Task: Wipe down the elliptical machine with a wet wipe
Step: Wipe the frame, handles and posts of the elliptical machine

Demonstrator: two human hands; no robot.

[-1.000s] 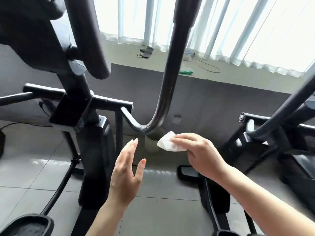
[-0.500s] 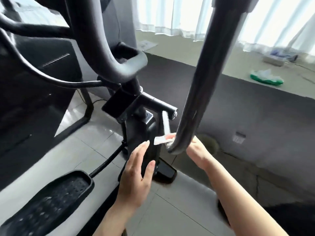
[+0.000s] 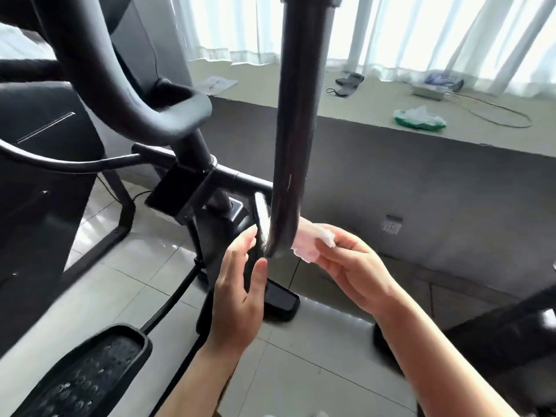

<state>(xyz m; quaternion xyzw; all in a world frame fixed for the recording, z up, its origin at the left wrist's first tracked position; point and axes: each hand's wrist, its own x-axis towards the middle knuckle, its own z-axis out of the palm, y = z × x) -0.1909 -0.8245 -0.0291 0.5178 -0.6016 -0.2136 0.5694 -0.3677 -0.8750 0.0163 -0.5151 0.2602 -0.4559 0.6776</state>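
The right hand [image 3: 352, 272] had its fingertips [image 3: 326, 236] pinched on a crumpled white wet wipe [image 3: 313, 242], with the wipe pressed up against the right side of the thick black metal handlebar tube [image 3: 298, 130], right near its lower bend. The left hand [image 3: 240, 299] was just opposite, on the other side of that bend: fingers straight and relaxed, thumb up, gripping nothing, palm turned toward the tube. Whether it actually touched the tube was hard to tell.

Further out, the rest of the black elliptical machine [image 3: 192, 188] filled the left half of the view, with its curved padded grip up top and a black textured foot pedal [image 3: 87, 374] down at the bottom left corner, over the pale grey tiled floor [image 3: 301, 383].

Behind it all ran a low beige concrete ledge [image 3: 361, 112] under white curtains. Near the ledge's front edge on the right sat a green-and-white pack of wipes [image 3: 419, 118], with a small box and a loose cable further back.
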